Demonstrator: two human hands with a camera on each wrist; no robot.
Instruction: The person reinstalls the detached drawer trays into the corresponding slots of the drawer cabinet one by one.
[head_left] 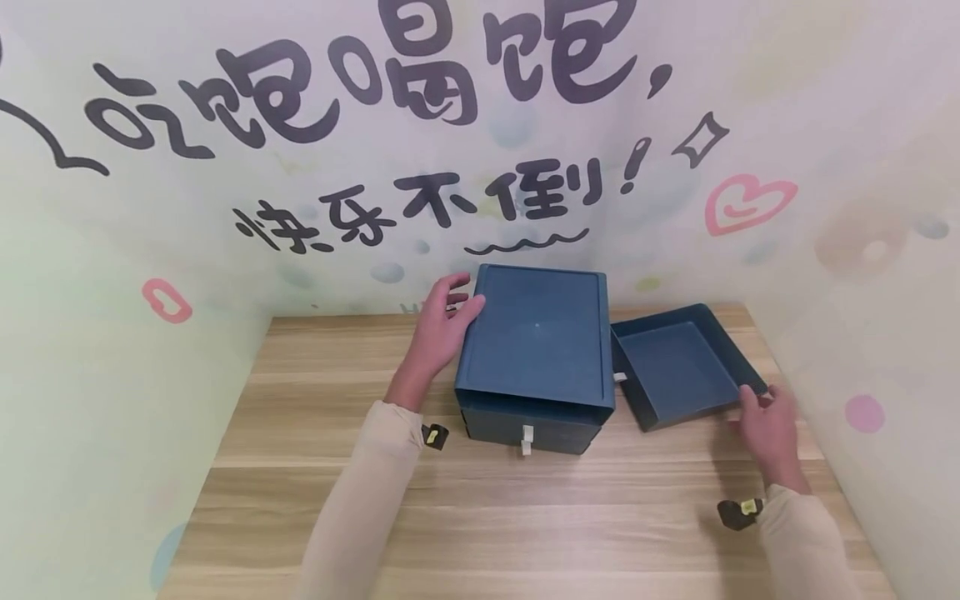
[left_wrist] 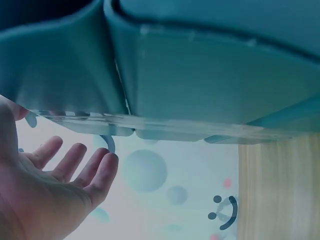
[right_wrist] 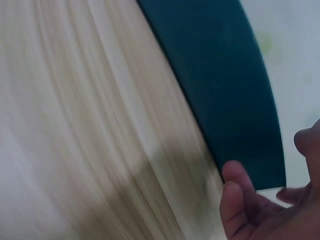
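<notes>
A blue drawer box [head_left: 534, 333] stands on the wooden table, with a dark opening under its top panel and white tabs [head_left: 528, 433] on its front. My left hand [head_left: 442, 329] is at the box's left side, thumb at the upper edge and the other fingers loosely spread; the left wrist view shows its fingers [left_wrist: 75, 162] held away from the wall. To the right of the box sits a loose blue drawer [head_left: 678, 367], hollow side up. My right hand [head_left: 768, 429] pinches its near right corner, and that drawer's side wall [right_wrist: 220, 95] fills part of the right wrist view.
The wooden table [head_left: 337, 367] is bordered by printed walls behind and on both sides. The back wall [head_left: 360, 167] stands close behind the box, and the right wall [head_left: 862, 333] rises just beyond the loose drawer. A small white tab [head_left: 619, 377] shows between box and drawer.
</notes>
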